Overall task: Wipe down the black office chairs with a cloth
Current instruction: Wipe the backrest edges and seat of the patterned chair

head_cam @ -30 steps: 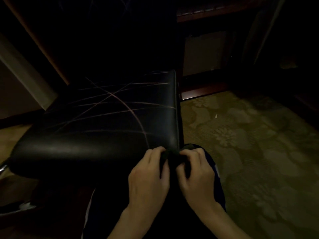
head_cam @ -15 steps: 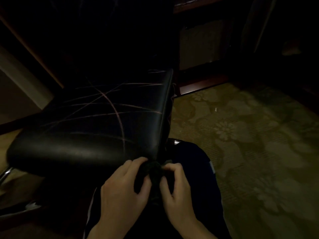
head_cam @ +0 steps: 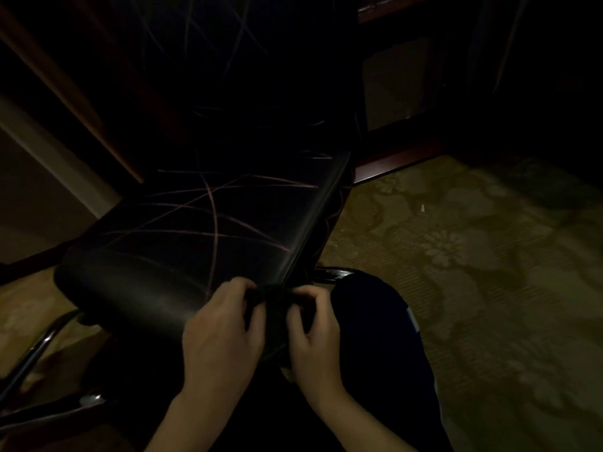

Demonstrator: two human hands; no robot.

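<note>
Dim patterned carpet [head_cam: 473, 256] surrounds the black chair [head_cam: 195, 230]; my left hand [head_cam: 225, 327] and right hand [head_cam: 313, 334] both pinch the dark cloth [head_cam: 274, 308] at the seat's near corner, probably bunching it for wiping.

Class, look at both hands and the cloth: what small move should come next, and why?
Probably lay the cloth on the seat and start wiping. Both the left hand and right hand grip it bunched at the seat's near corner, not yet spread flat.
</note>
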